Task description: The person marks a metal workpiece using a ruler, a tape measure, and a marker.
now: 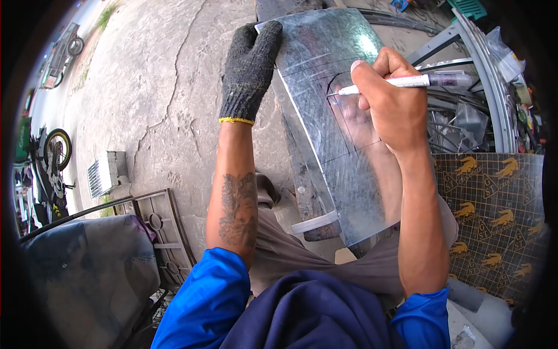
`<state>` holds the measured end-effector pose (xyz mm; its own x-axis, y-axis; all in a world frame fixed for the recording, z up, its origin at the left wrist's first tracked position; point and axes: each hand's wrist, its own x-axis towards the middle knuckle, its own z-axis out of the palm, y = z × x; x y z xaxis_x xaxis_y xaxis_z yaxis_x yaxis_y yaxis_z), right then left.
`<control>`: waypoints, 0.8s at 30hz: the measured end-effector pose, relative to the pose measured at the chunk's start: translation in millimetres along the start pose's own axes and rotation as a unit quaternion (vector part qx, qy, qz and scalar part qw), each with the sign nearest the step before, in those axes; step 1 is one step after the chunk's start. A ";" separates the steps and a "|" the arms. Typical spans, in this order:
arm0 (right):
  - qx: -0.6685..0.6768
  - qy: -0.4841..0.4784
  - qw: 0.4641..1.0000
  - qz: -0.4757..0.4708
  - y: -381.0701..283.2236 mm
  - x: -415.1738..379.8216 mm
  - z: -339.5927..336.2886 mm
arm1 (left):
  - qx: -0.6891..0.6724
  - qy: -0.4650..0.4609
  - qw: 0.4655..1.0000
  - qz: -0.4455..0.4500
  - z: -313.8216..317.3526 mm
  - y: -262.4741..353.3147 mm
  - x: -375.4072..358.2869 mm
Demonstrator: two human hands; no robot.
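Observation:
A shiny grey metal sheet (308, 64) lies lengthwise before me, its lower end over my legs. My left hand (250, 72), in a dark knitted glove with a yellow cuff edge, grips the sheet's upper left corner. In my bare right hand (392, 99) is a white marker (410, 81), its tip at a dark curved line on the sheet. Straight dark lines cross the metal above and below that curve. The fingers of my right hand are closed around the marker.
Metal frames (488, 75) and rods stand at the right, above a patterned board (488, 215). At the left are a covered object (93, 273), a metal grille (165, 224), a small vented box (107, 173) and a motorcycle (55, 168). Cracked concrete (151, 75) surrounds the work.

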<state>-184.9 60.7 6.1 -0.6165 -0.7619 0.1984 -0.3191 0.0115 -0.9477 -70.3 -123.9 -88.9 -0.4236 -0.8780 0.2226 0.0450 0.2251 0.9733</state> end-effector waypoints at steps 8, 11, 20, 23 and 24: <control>0.010 -0.013 1.000 0.002 2.0 0.3 -1.9 | -0.003 0.006 1.000 0.011 0.6 7.1 -2.6; 0.055 -0.034 0.998 0.006 9.9 5.0 -9.7 | -0.012 -0.010 0.999 -0.049 -0.6 11.4 -2.9; -0.009 0.069 0.996 0.055 -21.1 -47.1 -72.2 | -0.132 0.003 0.991 -0.001 5.7 11.7 -3.2; -0.109 0.096 0.989 0.012 -10.9 -90.0 -106.0 | -0.083 0.001 0.996 0.023 2.7 5.0 1.5; -0.091 0.089 0.991 0.052 -13.1 -104.1 -115.9 | 0.010 0.008 0.999 0.038 0.5 2.8 1.1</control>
<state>-200.0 215.0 26.9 -0.7647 -0.6245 0.1586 -0.3615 0.2121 -0.9079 -71.1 -124.1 -86.0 -0.4053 -0.8646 0.2969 0.0577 0.2999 0.9522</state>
